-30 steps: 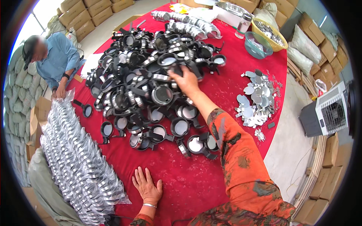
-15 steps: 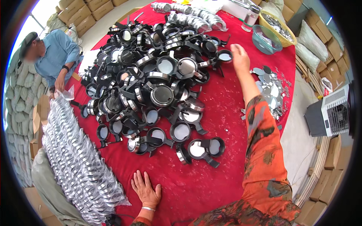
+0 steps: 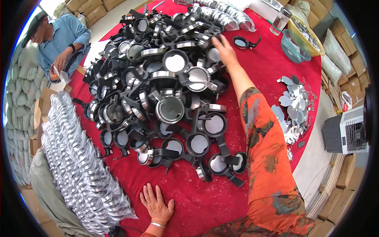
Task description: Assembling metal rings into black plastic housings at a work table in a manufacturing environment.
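A large heap of black round lids (image 3: 169,110) with steel bands, pale discs and handle-like tabs covers the middle of the table. At the heap's upper right edge, my right hand (image 3: 226,52) reaches out with its fingers stretched and somewhat blurred, touching the lids there. One lid (image 3: 213,55) lies right against its inner side; I see no firm grip on it. A single lid (image 3: 240,42) with a long tab rests apart, just right of that hand. Flat on the red cloth (image 3: 189,199), my left hand (image 3: 158,205) has its fingers spread and holds nothing.
Plastic-wrapped rows of metal rings (image 3: 81,166) line the left edge. Silvery discs (image 3: 292,104) are piled at right. A teal bowl (image 3: 296,47), yellow basket (image 3: 319,50) and clear jar (image 3: 280,21) stand far right. Across the table a person (image 3: 65,39) handles some plastic.
My right hand has moved left with the lid beside it, up against the heap. One lid now lies separate at right. My view has shifted slightly; my left hand stays flat.
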`<action>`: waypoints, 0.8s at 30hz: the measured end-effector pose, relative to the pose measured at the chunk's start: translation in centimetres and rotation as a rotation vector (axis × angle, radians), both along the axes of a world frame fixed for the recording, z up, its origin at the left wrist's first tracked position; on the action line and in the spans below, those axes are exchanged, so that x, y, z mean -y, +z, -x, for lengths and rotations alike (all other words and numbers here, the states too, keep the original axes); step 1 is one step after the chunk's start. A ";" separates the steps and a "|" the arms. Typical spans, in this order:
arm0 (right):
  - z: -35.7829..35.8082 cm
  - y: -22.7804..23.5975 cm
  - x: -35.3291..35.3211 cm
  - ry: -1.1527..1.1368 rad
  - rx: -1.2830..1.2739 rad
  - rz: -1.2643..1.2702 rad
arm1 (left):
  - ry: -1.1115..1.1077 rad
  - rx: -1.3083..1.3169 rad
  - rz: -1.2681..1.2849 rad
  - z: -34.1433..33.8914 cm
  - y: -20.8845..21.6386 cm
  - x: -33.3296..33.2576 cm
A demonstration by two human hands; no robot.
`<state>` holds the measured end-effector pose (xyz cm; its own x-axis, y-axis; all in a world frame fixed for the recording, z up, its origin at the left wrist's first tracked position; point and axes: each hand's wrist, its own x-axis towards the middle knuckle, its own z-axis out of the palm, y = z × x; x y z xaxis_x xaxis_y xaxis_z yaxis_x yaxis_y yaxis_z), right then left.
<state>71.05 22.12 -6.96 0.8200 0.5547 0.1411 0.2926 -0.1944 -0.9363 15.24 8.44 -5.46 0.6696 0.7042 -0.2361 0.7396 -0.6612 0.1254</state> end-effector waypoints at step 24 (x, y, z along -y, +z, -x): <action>-7.0 -3.4 3.8 0.179 0.255 0.224 | 0.031 0.039 0.039 1.1 0.0 0.0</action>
